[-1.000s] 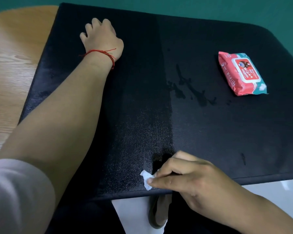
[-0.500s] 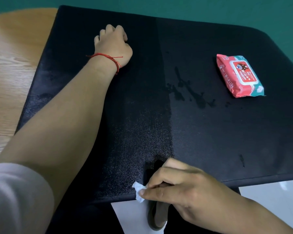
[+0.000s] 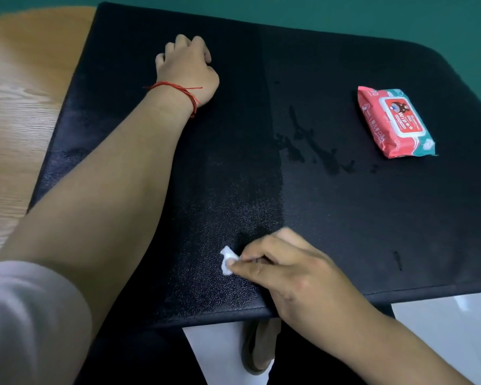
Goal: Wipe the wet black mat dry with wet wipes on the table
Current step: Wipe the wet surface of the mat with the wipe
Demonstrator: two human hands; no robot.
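A black mat (image 3: 345, 223) covers most of the table. Dark water blotches (image 3: 314, 145) lie near its middle. My right hand (image 3: 295, 276) is over the mat's near edge and pinches a small crumpled white wipe (image 3: 228, 259), which touches the mat. My left hand (image 3: 186, 70) rests on the far left part of the mat with its fingers curled under; a red string is tied round that wrist. What the curled fingers hold, if anything, is hidden.
A red and teal pack of wipes (image 3: 395, 123) lies on the mat at the right. Bare wooden tabletop (image 3: 20, 101) shows left of the mat. A foot in a shoe (image 3: 258, 348) is on the pale floor below the table's front edge.
My right hand has moved the wipe from the mat's near edge inward onto the mat. My left hand has shifted right and a little nearer.
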